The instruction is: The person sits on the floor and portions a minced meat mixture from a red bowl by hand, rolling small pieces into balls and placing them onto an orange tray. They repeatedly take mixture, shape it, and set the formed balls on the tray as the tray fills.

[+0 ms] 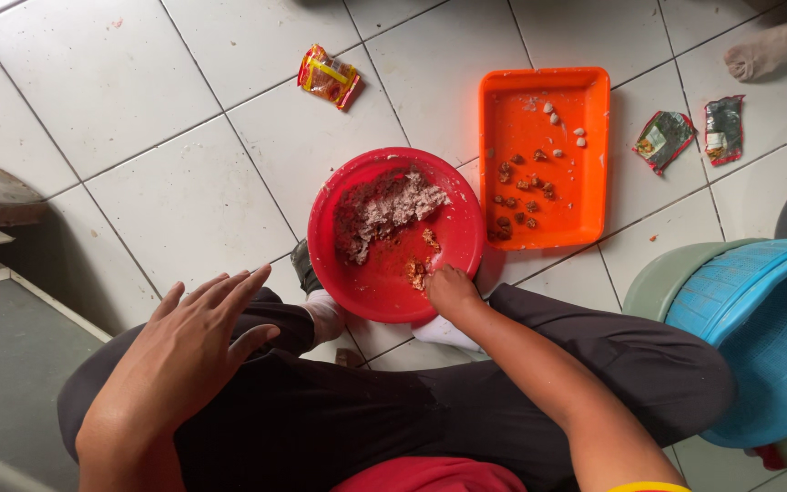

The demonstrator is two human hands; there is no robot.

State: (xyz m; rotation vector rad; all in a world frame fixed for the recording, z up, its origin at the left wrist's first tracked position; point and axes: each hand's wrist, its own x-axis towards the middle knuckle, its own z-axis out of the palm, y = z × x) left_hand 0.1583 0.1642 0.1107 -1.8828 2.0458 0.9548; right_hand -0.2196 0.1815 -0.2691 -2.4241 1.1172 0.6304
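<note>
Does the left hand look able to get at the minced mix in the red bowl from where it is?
Probably yes: the left hand rests open on the knee, and nothing lies between it and the mix in the red bowl.

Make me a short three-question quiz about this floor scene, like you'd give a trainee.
1. True or false: the right hand reaches into the red bowl.
2. Where does the left hand rest? A) on the orange tray B) on the person's knee C) on the blue basket
3. How many wrappers lie right of the tray?

Key:
1. True; its fingers are curled at the bowl's near edge, by the mince.
2. B, fingers spread.
3. Two wrappers.
</note>
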